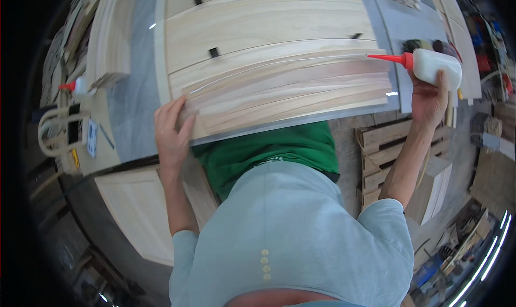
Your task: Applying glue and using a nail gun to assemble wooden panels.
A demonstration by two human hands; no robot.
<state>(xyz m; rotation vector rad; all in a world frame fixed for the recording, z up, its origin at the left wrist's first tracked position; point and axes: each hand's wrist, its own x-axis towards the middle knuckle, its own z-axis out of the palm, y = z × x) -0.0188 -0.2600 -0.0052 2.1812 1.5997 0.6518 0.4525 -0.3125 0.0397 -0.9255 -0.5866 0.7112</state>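
My right hand point(430, 100) is closed around a white glue bottle point(438, 69) with a long red nozzle, held on its side. The nozzle tip points left, at the right end of a thin white line of glue point(279, 61). This line runs along the edge of a pale wooden strip in a stack of several strips point(290, 92) at the table's near edge. At the left end of these strips rests my left hand point(173, 128), thumb and fingers apart, fingertips touching the wood.
Beyond the strips lies a wooden panel point(269, 30) with small black pieces point(214, 52) on it. Stacked boards point(110, 38) stand at the left, near another red-tipped bottle point(80, 85) and a tape dispenser point(62, 129). A wooden pallet point(387, 137) lies at the lower right.
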